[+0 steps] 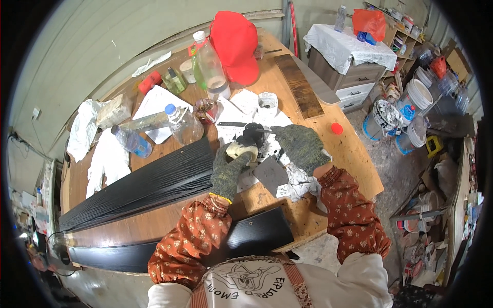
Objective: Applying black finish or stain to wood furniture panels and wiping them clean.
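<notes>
Both of my hands wear grey-green knitted gloves. My left hand (226, 172) is closed round a pale cream, rounded piece (240, 151) smeared with black; its exact kind does not show. A dark, wet-looking black mass (251, 134) sits just above that piece, between my hands. My right hand (300, 146) is curled beside it, back of the glove uppermost, and whatever its fingers hold is hidden. Below the hands lies a dark grey square sheet (271, 175), next to a crumpled, black-stained white cloth (297, 184). A white cup (267, 104) with dark smears stands just beyond.
Two long black boards, an upper one (144, 185) and a lower one (262, 231), lie on the left and near side. Bottles, including a clear blue-capped one (184, 126), stand behind. Farther back are a red cap (234, 49) and a brown plank (298, 84). Buckets (380, 120) occupy the right floor.
</notes>
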A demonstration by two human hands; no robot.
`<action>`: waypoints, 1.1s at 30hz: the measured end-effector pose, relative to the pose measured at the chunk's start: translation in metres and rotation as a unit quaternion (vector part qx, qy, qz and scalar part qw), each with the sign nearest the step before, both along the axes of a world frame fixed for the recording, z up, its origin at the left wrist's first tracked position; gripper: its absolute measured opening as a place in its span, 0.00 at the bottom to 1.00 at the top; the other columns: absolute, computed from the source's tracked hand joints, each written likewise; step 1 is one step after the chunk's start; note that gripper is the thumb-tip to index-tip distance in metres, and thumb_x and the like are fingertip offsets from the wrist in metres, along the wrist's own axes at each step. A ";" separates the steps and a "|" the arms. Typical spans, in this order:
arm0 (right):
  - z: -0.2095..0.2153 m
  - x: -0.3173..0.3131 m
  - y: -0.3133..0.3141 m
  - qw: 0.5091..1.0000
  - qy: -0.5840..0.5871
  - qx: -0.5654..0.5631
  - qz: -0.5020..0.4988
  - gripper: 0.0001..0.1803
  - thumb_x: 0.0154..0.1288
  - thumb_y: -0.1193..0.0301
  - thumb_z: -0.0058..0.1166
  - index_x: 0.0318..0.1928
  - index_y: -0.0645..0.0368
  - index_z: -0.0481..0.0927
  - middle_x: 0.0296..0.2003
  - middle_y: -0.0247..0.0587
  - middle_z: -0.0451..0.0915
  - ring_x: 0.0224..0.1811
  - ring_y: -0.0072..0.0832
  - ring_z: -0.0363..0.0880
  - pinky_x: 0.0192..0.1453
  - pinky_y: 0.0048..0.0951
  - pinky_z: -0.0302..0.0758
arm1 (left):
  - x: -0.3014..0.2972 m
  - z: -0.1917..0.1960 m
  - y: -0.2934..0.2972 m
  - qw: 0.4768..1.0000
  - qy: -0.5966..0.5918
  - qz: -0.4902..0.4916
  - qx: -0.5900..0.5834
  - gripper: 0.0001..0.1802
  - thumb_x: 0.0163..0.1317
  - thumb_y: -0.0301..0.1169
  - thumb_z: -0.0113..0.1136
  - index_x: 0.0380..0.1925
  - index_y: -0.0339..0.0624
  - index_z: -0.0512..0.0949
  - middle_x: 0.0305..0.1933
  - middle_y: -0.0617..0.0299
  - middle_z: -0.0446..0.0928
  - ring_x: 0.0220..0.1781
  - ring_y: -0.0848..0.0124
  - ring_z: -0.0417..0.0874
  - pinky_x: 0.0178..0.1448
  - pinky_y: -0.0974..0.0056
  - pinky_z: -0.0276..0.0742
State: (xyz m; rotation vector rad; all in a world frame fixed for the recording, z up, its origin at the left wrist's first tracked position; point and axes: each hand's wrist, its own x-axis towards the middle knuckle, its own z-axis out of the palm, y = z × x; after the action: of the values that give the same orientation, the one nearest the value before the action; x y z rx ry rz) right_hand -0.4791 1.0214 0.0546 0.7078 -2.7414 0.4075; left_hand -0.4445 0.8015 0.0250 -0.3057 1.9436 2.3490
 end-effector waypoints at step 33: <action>0.039 0.070 -0.001 0.954 0.100 -0.248 0.135 0.13 0.66 0.73 0.51 0.49 0.60 0.81 0.41 0.40 0.84 0.39 0.30 0.84 0.44 0.28 0.80 | 0.036 0.049 -0.032 0.984 0.131 -0.116 -0.026 0.32 0.56 0.23 0.64 0.62 0.37 0.66 0.54 0.56 0.76 0.54 0.66 0.80 0.56 0.64 0.80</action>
State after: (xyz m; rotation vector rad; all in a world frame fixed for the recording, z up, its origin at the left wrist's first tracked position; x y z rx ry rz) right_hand -0.4090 1.0208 0.0932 0.9205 -2.2188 0.9815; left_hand -0.4086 0.7698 0.0741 0.2275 2.0212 2.2840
